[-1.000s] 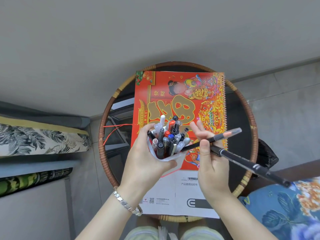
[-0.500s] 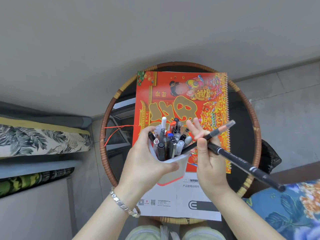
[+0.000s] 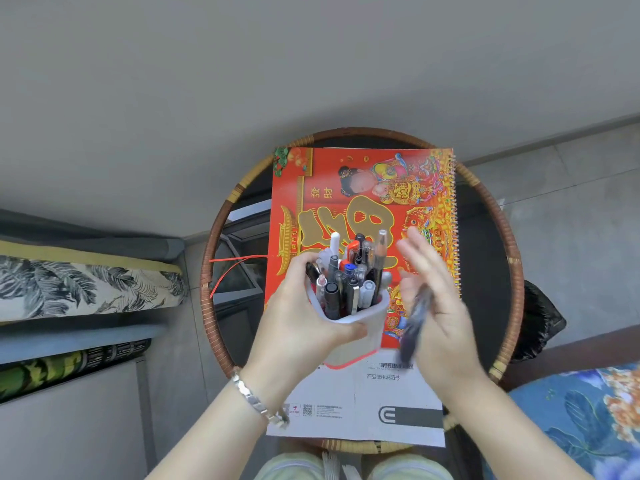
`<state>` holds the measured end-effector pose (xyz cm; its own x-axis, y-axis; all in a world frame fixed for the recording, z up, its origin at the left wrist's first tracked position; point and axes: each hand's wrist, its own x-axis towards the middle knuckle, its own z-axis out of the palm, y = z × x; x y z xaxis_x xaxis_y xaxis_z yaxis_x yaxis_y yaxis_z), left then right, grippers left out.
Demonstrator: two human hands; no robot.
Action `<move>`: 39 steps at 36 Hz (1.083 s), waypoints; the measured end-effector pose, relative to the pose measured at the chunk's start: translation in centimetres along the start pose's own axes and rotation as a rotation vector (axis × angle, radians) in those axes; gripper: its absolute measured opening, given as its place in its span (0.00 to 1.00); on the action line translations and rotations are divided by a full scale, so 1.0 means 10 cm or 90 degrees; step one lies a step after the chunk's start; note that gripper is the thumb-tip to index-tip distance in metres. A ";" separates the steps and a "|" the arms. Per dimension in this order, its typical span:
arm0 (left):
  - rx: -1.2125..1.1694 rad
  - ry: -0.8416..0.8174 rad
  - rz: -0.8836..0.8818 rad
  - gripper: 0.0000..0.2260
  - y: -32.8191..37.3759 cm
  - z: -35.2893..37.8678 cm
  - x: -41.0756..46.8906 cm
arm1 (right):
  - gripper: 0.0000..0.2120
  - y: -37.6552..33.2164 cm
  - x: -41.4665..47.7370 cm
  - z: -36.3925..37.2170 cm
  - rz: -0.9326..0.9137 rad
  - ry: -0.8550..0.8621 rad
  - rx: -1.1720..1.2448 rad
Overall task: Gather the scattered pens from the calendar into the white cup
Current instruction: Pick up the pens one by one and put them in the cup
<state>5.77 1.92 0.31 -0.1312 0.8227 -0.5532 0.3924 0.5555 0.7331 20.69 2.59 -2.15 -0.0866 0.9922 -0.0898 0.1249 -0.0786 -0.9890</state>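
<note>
My left hand (image 3: pixel 298 317) grips the white cup (image 3: pixel 360 327) from the left and holds it above the red calendar (image 3: pixel 363 202). The cup is packed with several pens (image 3: pixel 346 278) standing upright. A clear-capped black pen (image 3: pixel 381 258) stands at the cup's right side. My right hand (image 3: pixel 440 306) is just right of the cup, blurred by motion, with its fingers spread. It still holds a dark pen (image 3: pixel 415 323), which points down and is blurred. No loose pens show on the calendar.
The calendar lies on a round glass table with a woven rattan rim (image 3: pixel 221 237). A white printed sheet (image 3: pixel 381 403) lies under the calendar's near edge. Leaf-patterned cushions (image 3: pixel 86 285) are at the left, a blue floral cushion (image 3: pixel 581 420) at the right.
One of the two pens in my right hand now stands in the cup. My right hand has swung and the remaining dark pen has turned from pointing right to pointing down.
</note>
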 end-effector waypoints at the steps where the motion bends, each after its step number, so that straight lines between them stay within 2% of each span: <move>1: 0.013 0.000 0.004 0.27 -0.02 -0.01 0.02 | 0.16 -0.02 0.03 -0.06 0.003 0.013 -0.030; 3: 0.027 0.008 -0.006 0.27 -0.06 -0.04 0.07 | 0.15 -0.02 0.05 -0.19 0.071 0.002 -0.084; 6: 0.057 0.022 -0.018 0.29 -0.12 -0.08 0.14 | 0.19 0.01 0.06 -0.39 0.129 -0.011 -0.126; 13: 0.107 0.039 -0.055 0.32 -0.19 -0.12 0.18 | 0.26 -0.08 0.02 -0.53 0.138 -0.230 -0.211; 17: 0.145 0.041 -0.064 0.36 -0.23 -0.09 0.19 | 0.28 -0.19 0.01 -0.54 0.131 -0.297 -0.208; 21: 0.159 0.042 -0.068 0.37 -0.26 -0.06 0.20 | 0.21 -0.30 0.02 -0.54 0.108 -0.278 -0.255; 24: 0.184 0.051 -0.061 0.36 -0.26 -0.04 0.19 | 0.24 -0.35 0.04 -0.52 0.072 -0.271 -0.356; 27: 0.196 0.059 -0.045 0.35 -0.23 -0.02 0.16 | 0.19 -0.41 0.08 -0.45 0.042 -0.278 -0.454; 32: 0.255 0.048 0.004 0.43 -0.14 0.01 0.08 | 0.23 -0.55 0.08 -0.26 -0.080 -0.220 -0.586; 36: 0.287 0.034 0.054 0.41 -0.12 0.06 0.01 | 0.12 -0.50 0.05 -0.09 -0.171 -0.256 -0.594; 39: 0.268 0.042 0.072 0.40 -0.11 0.09 -0.03 | 0.08 -0.37 0.06 -0.01 -0.186 -0.186 -0.584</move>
<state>6.25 0.95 -0.65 -0.1186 0.8889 -0.4425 0.7431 0.3750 0.5543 20.32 3.52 1.43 -0.4593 0.8883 -0.0053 0.7624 0.3911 -0.5156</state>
